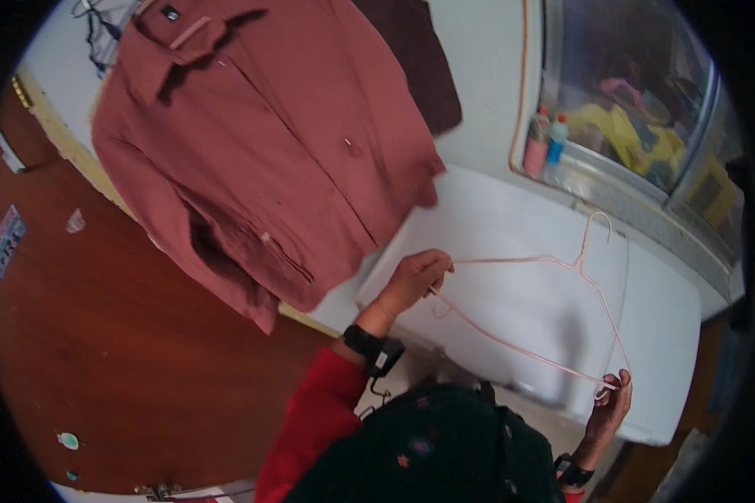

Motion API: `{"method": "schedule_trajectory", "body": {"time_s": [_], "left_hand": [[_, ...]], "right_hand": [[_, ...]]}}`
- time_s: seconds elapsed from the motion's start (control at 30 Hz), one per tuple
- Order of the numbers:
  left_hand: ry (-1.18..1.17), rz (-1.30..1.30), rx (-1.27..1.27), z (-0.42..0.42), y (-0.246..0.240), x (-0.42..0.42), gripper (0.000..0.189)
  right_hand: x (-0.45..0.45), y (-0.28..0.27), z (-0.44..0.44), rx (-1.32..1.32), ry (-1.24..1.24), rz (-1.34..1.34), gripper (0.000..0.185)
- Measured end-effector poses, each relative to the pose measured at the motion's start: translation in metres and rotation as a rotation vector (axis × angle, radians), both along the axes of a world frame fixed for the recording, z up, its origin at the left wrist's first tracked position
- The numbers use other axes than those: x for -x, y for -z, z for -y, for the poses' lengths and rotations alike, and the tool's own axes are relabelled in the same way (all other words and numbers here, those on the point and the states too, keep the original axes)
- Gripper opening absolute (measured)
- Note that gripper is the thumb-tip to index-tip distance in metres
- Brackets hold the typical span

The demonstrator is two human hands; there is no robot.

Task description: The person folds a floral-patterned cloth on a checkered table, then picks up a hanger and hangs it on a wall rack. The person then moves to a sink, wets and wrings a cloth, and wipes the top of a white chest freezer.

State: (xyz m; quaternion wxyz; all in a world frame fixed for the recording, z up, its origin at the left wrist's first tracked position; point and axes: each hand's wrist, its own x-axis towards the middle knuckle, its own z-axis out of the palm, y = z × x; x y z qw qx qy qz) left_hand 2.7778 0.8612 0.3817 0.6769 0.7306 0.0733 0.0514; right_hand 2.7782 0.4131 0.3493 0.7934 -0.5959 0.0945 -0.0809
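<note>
A pale pink wire hanger [582, 264] is stretched between my two hands, its hook pointing up and away from me. My left hand [417, 281] is closed around one end of it. The other end is gripped by the fingers of my right hand [610, 402]. Beyond my left hand hangs a dusty-red collared shirt [270, 144] with long sleeves; its lower hem comes close to that hand without the hanger touching it. A darker garment [418, 69] hangs partly hidden behind the shirt.
Under the hanger lies a white flat surface [509, 314]. A brown door [132, 352] fills the left side, with a handle [9, 151]. Two bottles [536, 148] stand on a ledge by a window [623, 82]. Yellow cloth [623, 135] shows through its glass.
</note>
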Motion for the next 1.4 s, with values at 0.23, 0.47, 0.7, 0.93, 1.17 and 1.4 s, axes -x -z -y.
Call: {"method": "schedule_trajectory", "body": {"time_s": [0.23, 0.47, 0.7, 0.93, 1.17, 1.4], "left_hand": [[-0.448, 0.370, 0.047, -0.016, -0.066, -0.006, 0.020], [-1.043, 0.710, -0.422, -0.025, -0.168, 0.019, 0.021], [-1.206, 0.908, -0.672, -0.061, -0.239, 0.036, 0.018], [-1.279, 0.963, -0.815, -0.100, -0.285, 0.020, 0.019], [-1.385, 0.882, -0.970, -0.135, -0.339, -0.021, 0.023], [-1.622, 0.786, -1.261, -0.174, -0.358, -0.045, 0.023]], "right_hand": [[-0.074, 0.017, -0.014, -0.067, -0.271, 0.092, 0.052], [-0.105, 0.063, 0.004, -0.061, -0.517, 0.039, 0.039], [-0.119, 0.062, -0.004, -0.097, -0.622, 0.015, 0.037], [-0.131, 0.067, -0.025, -0.035, -0.718, 0.018, 0.042], [-0.133, 0.069, -0.028, -0.115, -0.706, -0.057, 0.041], [-0.127, 0.070, -0.031, -0.096, -0.717, 0.029, 0.047]]}}
